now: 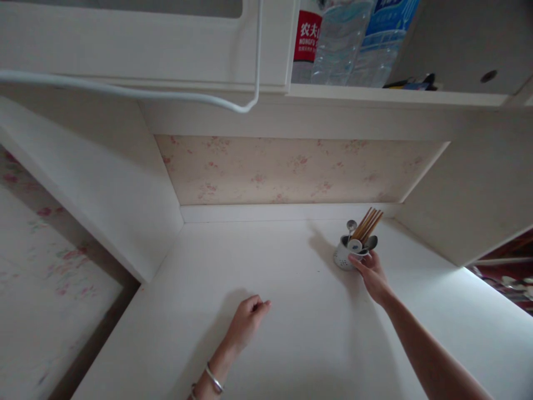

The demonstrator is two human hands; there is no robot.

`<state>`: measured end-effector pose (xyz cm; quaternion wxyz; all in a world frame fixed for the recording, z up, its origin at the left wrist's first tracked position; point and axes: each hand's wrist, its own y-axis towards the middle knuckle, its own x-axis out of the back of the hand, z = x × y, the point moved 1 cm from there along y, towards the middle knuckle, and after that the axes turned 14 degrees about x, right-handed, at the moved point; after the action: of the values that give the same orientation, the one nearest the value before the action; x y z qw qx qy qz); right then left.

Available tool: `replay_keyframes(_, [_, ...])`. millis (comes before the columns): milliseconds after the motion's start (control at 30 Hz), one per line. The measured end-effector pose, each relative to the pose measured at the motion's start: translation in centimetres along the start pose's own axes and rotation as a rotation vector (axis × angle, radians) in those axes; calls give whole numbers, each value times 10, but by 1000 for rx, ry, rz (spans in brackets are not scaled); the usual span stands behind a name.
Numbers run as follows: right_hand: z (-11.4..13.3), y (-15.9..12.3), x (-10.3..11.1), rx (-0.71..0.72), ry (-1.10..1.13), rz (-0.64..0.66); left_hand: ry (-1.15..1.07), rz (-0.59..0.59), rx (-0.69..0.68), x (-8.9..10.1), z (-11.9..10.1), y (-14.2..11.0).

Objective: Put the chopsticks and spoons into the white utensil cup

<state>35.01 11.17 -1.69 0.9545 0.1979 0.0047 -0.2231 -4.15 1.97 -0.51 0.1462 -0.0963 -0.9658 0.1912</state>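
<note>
My right hand (373,274) grips a white utensil holder (342,259) with small holes in its side, at the back right of the white tabletop (266,266). Wooden chopsticks (369,223) lean out of the holder. Beside them are a metal ladle (351,225), a dark metal spoon (371,242) and a white round-ended piece (355,246) with a blue mark. My left hand (249,315) hovers over the middle of the tabletop, fingers curled into a loose fist, with nothing visible in it. A silver bangle (215,378) circles the left wrist.
Above, a white shelf (395,95) holds plastic water bottles (341,41). A white cable (183,95) hangs along the upper cabinet front. White side panels (466,189) and floral wallpaper (275,169) enclose the tabletop. Patterned fabric (516,272) shows at the far right.
</note>
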Motion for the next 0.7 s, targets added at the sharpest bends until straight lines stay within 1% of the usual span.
replay_keyframes(67, [1,-1,1,-4,-2,20,-4,1,8,0,0,0])
replay_keyframes(300, [5,-4,1,-18,-3,13,-31,-4,17,0,1,0])
replay_keyframes(500, [16,-6,2,-32,-2,15,-35,-4,19,0,2,0])
replay_keyframes(600, [23,-9,7,-25,-4,-38,-37,-2,23,0,1,0])
replay_keyframes(700, [30,-16,12,-57,18,-147,-36,1,26,-1,2,0])
